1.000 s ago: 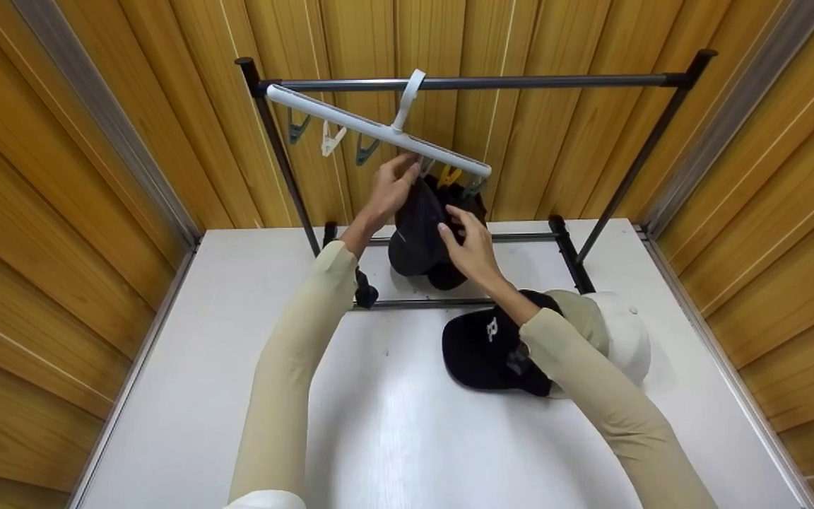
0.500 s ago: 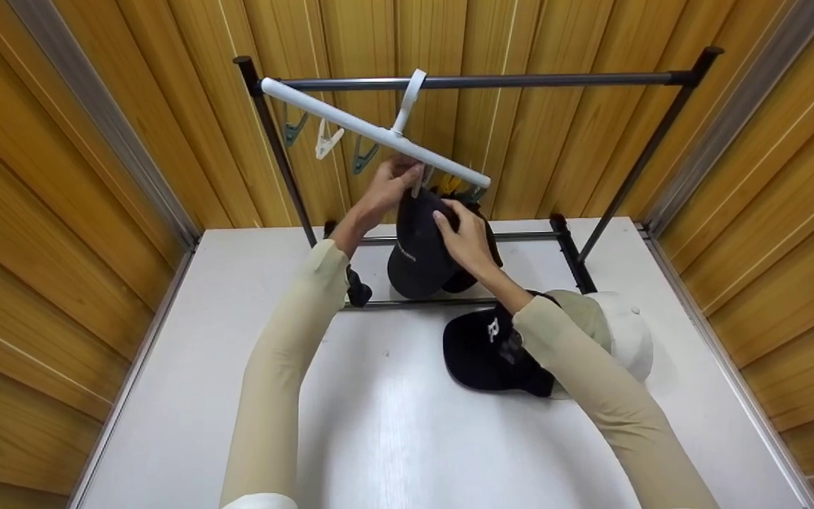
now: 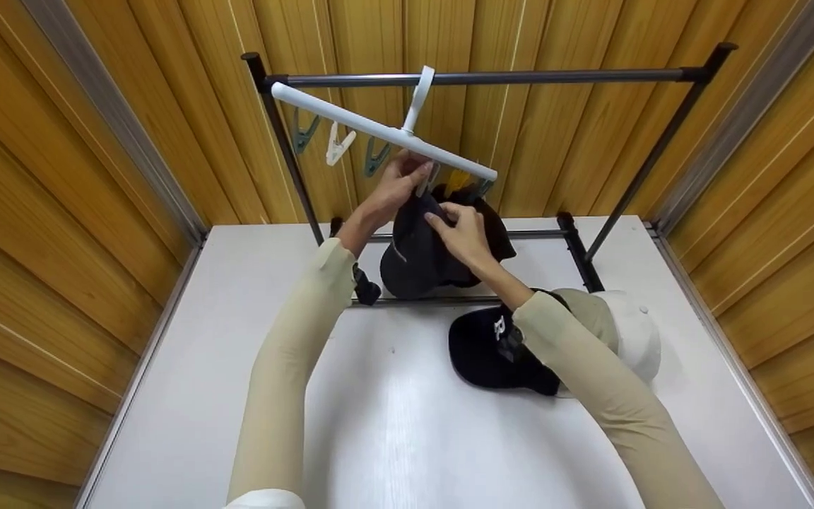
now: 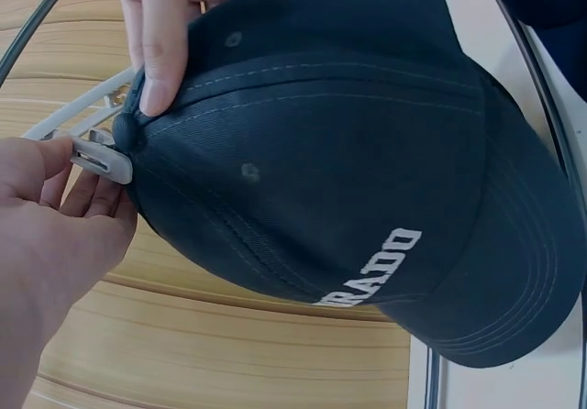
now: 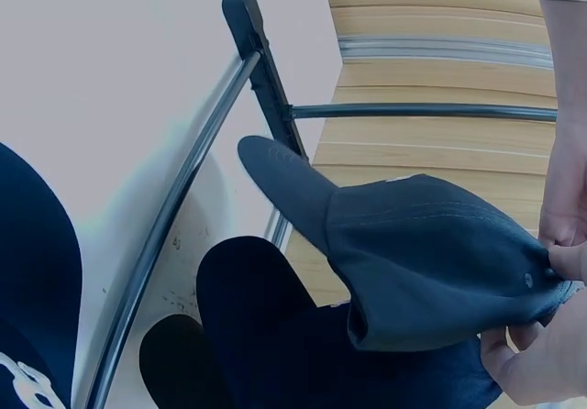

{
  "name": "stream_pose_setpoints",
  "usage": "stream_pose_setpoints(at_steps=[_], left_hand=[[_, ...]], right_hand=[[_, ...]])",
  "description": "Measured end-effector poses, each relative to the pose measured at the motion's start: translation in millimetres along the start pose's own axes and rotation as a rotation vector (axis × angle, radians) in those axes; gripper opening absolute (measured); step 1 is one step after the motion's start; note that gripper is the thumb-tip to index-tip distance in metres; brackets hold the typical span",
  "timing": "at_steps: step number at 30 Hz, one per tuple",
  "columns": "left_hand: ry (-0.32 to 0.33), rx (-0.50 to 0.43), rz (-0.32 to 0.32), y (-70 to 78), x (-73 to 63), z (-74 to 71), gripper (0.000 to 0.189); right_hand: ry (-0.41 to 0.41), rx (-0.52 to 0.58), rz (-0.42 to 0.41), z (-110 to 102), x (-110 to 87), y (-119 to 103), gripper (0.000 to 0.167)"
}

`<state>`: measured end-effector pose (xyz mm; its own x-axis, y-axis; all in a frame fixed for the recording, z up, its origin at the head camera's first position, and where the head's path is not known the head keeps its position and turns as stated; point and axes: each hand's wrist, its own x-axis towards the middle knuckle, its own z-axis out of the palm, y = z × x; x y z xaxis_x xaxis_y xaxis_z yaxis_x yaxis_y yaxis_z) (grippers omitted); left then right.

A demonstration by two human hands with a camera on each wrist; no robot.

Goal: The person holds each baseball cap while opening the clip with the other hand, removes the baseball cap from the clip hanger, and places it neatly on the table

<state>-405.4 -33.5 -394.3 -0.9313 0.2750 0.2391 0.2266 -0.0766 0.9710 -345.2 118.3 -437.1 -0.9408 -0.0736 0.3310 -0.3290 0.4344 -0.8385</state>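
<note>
A dark baseball cap with white lettering hangs, brim down, below a white clip hanger. My left hand pinches a light grey clip at the top button of this cap. Just to its right, my right hand pinches the crown fabric near the same button, as the left wrist view also shows. Behind it, other dark caps hang beside the yellow clip and a green clip; their upper parts are partly hidden.
The hanger hooks over the bar of a black rack and slopes down to the right. Loose clips dangle on its left half. On the white table lie a black cap, a beige cap and a white cap.
My right hand, its fingers spread beside the cap a second ago, has moved left and now pinches the crown. The cap's brim has swung slightly. My left hand stays at the clip.
</note>
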Motion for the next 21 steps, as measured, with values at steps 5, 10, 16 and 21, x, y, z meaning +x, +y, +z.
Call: stream_pose_setpoints(at_steps=[5,10,16,21], left_hand=[[-0.013,-0.018,0.001,-1.2,-0.3,-2.2,0.008],[0.004,-0.042,0.004,-4.4,-3.5,-10.2,0.009],[-0.013,-0.077,0.018,-6.8,-4.3,-15.2,0.011],[-0.029,-0.082,0.019,-5.6,-2.3,-13.1,0.013]], right_hand=[[-0.019,0.023,0.029,2,-2.0,2,0.020],[-0.060,0.037,0.033,8,-3.3,2,0.020],[-0.083,0.041,0.059,10,-4.8,3,0.022],[-0.090,0.033,0.079,8,-5.3,5,0.023]])
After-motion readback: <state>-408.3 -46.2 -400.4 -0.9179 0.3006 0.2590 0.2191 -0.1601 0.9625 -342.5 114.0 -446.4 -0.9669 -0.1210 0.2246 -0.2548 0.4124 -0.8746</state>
